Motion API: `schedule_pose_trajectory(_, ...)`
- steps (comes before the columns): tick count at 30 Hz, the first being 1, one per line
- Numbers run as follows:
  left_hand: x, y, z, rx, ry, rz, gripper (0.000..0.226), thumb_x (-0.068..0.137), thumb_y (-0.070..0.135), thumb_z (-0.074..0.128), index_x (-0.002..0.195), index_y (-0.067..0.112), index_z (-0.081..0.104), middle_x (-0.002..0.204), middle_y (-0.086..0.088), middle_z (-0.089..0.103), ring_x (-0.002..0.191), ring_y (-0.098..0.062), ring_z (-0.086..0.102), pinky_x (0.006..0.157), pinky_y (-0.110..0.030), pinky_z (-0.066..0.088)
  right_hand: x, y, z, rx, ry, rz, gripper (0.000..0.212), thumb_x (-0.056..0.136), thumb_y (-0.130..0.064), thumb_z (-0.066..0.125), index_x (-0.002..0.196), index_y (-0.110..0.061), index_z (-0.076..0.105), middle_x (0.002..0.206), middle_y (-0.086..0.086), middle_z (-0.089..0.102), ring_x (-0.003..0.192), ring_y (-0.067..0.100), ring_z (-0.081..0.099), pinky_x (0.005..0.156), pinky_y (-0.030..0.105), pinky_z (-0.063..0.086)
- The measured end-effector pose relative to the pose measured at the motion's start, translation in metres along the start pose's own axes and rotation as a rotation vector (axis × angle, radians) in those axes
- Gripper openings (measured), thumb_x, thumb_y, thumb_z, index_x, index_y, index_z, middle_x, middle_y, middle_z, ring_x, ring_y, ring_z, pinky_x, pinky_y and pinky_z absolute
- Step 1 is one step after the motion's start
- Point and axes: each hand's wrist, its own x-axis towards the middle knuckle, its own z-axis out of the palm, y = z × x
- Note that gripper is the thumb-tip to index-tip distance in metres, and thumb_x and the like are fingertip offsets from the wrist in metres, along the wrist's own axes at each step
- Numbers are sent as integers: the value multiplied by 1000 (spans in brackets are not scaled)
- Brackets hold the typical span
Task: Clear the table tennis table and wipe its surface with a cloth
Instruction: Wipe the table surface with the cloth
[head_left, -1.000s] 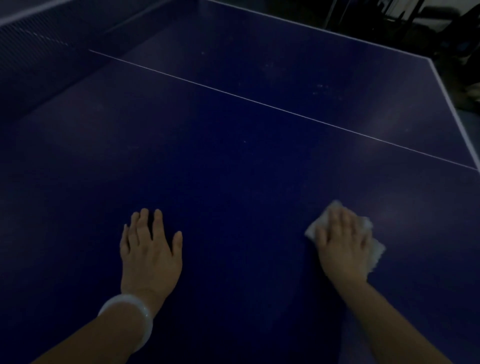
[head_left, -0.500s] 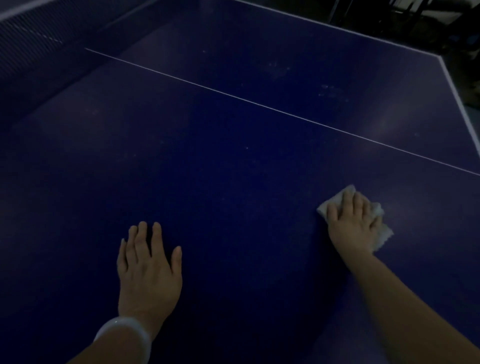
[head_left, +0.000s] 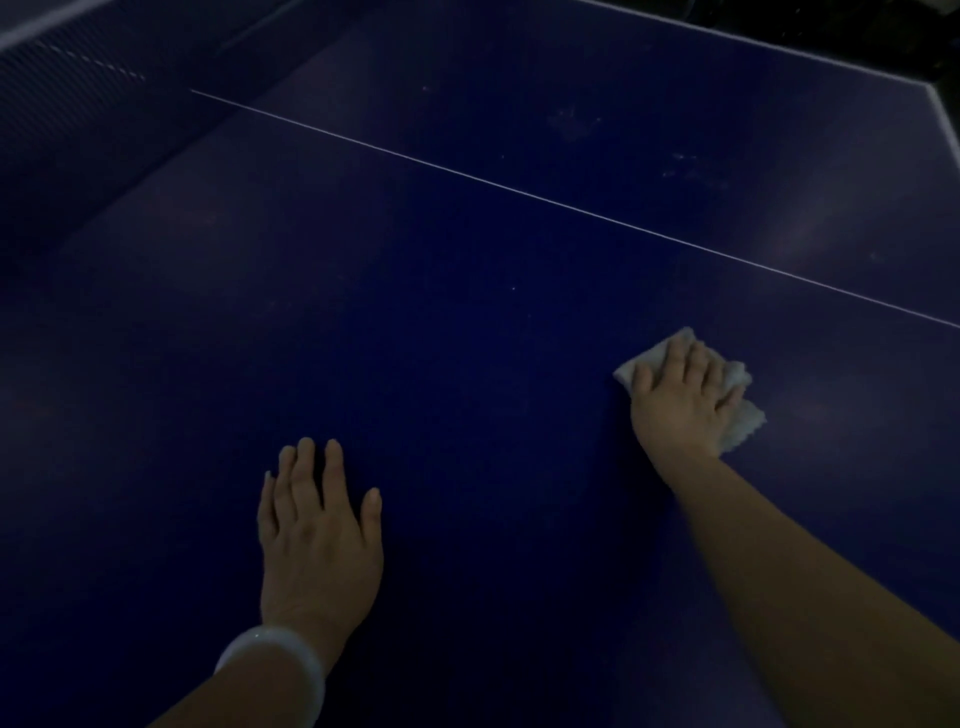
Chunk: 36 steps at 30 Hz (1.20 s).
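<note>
- left hand (head_left: 317, 540) lower centre of frame, palm down flat on the table tennis table (head_left: 467, 338), fingers straight and slightly spread, holding nothing
- white bracelet (head_left: 272, 670) on that wrist; forearm cut off by the bottom edge
- bare blue surface between the two hands and to frame left of the left hand
- right hand (head_left: 683, 400) centre right, fingers extended, pressing flat on white cloth (head_left: 740, 415); cloth shows past fingertips and right side, the rest hidden under the palm
- white centre line (head_left: 519, 189) runs diagonally just beyond the cloth
- faint smudges (head_left: 571, 122) past the line, upper right; low light, hard to make out
- net (head_left: 62, 88) upper left, white table edge (head_left: 943, 117) upper right
</note>
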Motion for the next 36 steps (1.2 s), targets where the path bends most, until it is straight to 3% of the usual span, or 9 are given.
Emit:
schedule_pose_trajectory(5,-1,0,-1,3,-3,3,69,96,51,13,154,14,11,161,-12,5,149,-24,-3,121,-41,-4,-20,-41,9,-31,4,-205,66,100,-51,10,157,-20,2,165,6,2,151,25,-2,120,55,-5)
schedule_pose_trajectory(9,0,1,-5,-17,-37,8,71,94,53,16,153,13,17,160,-14,10,149,-26,1,120,-42,-2,-20,-40,8,-57,12,-205,66,100,-51,10,157,-20,2,165,6,1,151,24,-3,120,54,-6)
schedule_pose_trajectory(13,25,8,-6,-90,72,118,61,96,42,36,138,-1,44,144,-25,37,137,-39,32,113,-56,29,-19,-42,11,-71,20,-223,66,100,-51,11,157,-20,1,165,5,0,151,23,-4,120,53,-5)
schedule_pose_trajectory(15,52,21,-6,-80,94,187,61,100,44,35,143,1,39,149,-23,32,142,-36,26,117,-51,22,-19,-42,11,-65,14,-219,66,100,-51,11,157,-20,0,165,4,-1,151,22,-5,121,53,-6)
schedule_pose_trajectory(18,85,38,-1,-7,13,192,74,97,59,15,153,10,19,159,-17,12,149,-29,4,122,-45,3,-20,-40,12,-68,22,-219,66,100,-51,9,157,-21,0,165,4,-2,151,22,-7,121,53,-5)
schedule_pose_trajectory(21,93,37,8,58,12,192,77,95,62,6,154,14,17,160,-16,13,149,-28,5,122,-47,5,-16,-38,15,-59,15,-234,65,99,-51,9,157,-23,-1,165,2,-2,151,19,-9,121,51,-7)
schedule_pose_trajectory(24,92,35,8,22,10,196,75,95,61,12,152,14,22,158,-16,18,148,-27,10,121,-48,9,8,-37,11,-9,4,-239,64,100,-51,13,157,-24,2,165,1,4,151,18,-4,121,49,-9)
schedule_pose_trajectory(31,93,37,8,41,-36,171,76,93,62,8,153,17,20,160,-11,14,149,-23,5,121,-44,4,124,-70,-17,248,-9,195,66,101,-44,22,157,-16,5,165,5,7,151,22,0,120,53,-7)
schedule_pose_trajectory(36,91,38,6,11,-45,154,75,93,64,8,154,21,16,161,-7,9,149,-17,-5,121,-41,-1,166,-179,-16,85,-111,-33,71,99,-52,36,155,-15,17,161,9,21,147,32,15,116,58,8)
